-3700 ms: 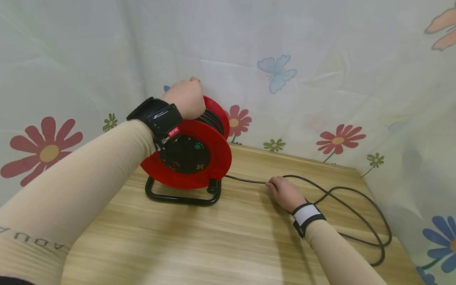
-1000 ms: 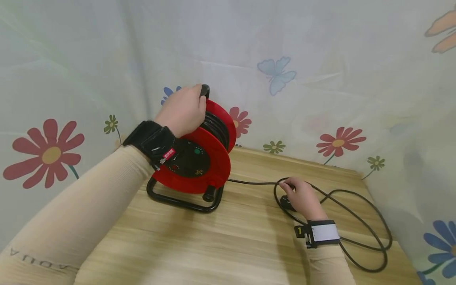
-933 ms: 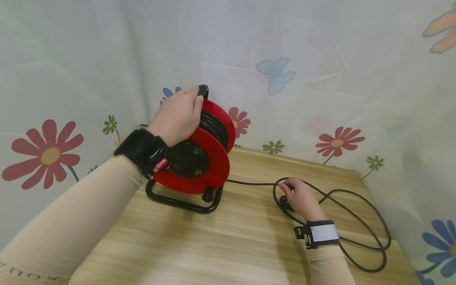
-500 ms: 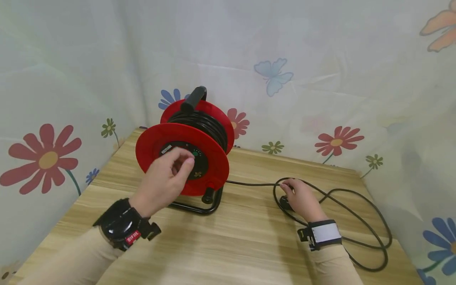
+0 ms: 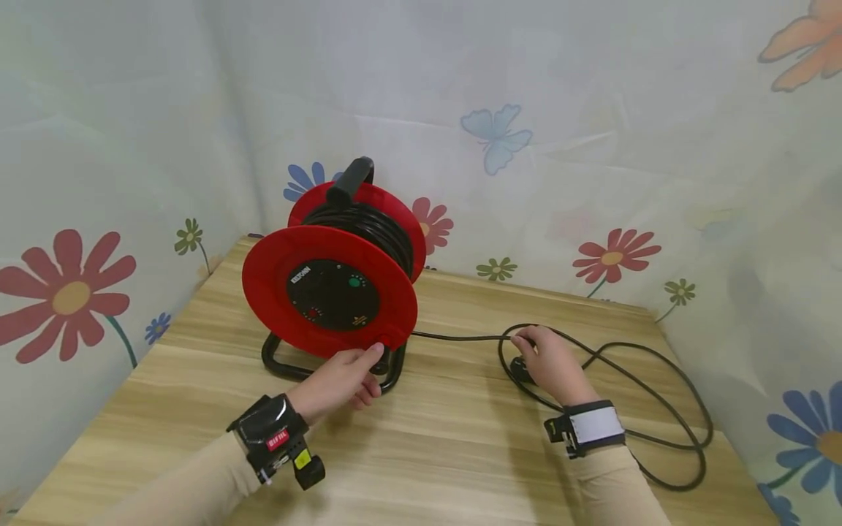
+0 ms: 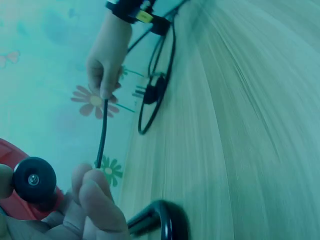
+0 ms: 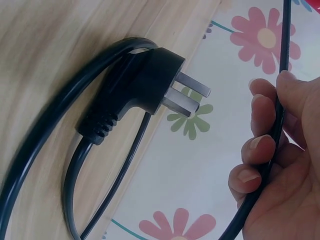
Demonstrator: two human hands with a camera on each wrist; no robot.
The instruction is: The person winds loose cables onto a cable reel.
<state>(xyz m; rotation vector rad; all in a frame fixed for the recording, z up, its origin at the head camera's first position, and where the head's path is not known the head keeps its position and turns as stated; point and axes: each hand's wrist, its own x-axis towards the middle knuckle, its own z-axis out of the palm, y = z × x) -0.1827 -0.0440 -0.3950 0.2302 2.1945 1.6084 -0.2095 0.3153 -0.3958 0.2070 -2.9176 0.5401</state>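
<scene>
A red cable reel point(image 5: 391, 299) with black cable wound on its drum stands on a black tubular frame point(image 5: 283, 365). My left hand point(image 5: 335, 383) is at the reel's lower front, its thumb and fingers around the black crank knob point(image 6: 35, 179). A black power cable point(image 5: 460, 338) runs out from the reel to the right. My right hand point(image 5: 555, 365) holds that cable between thumb and curled fingers, as the right wrist view shows. Just beside this hand, the black plug point(image 7: 135, 80) lies with its metal prongs pointing away from the cable loop.
Loose loops of cable point(image 5: 684, 394) spread over the right side of the wooden table point(image 5: 447, 453). A flower-printed sheet point(image 5: 408, 88) hangs close behind the table and at both sides. The reel's black carry handle point(image 5: 351, 181) rises above the drum.
My left hand has let go of the carry handle and come down to the crank knob. My right hand moved right along the cable earlier, then stayed there.
</scene>
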